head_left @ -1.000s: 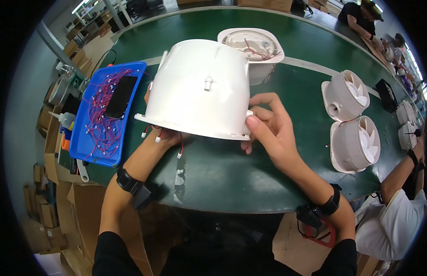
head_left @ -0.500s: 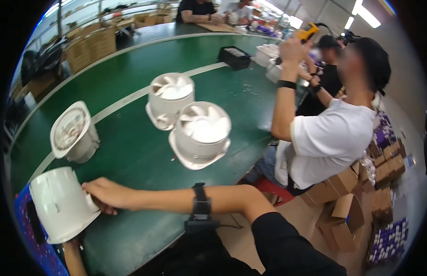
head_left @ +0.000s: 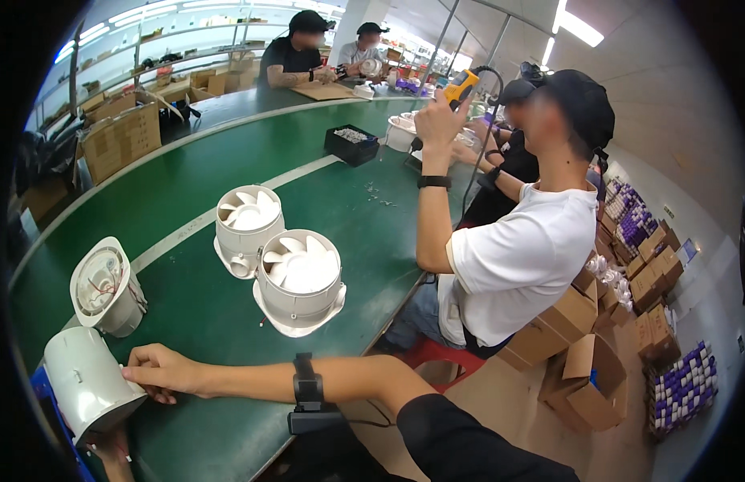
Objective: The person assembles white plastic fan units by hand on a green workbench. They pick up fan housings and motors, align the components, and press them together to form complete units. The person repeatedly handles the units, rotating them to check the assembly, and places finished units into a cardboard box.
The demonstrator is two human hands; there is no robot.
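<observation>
At the lower left, a white ventilation fan housing (head_left: 83,377) lies tilted over the table's near edge. Against its right side is my right hand (head_left: 163,371), fingers bent and thumb pressed to the housing. My left hand (head_left: 111,442) reaches under the lower end and holds it there; its fingertips are hidden behind the housing. Just beyond stands another white fan unit (head_left: 107,289), its face with red wires turned sideways. Two more fan units, one nearer (head_left: 298,273) and one farther (head_left: 248,221), stand upright with white blades showing on top.
The green table (head_left: 195,321) curves away to the back. A black bin of small parts (head_left: 352,145) stands farther off. To my right, a co-worker in a white shirt (head_left: 517,249) raises a yellow device (head_left: 459,87). Cardboard boxes (head_left: 589,386) sit on the floor. A blue item (head_left: 47,394) borders the housing.
My view has lifted and swung right, so the table things appear farther left and lower. The housing is tilted more in my hands. Both hands stay at it.
</observation>
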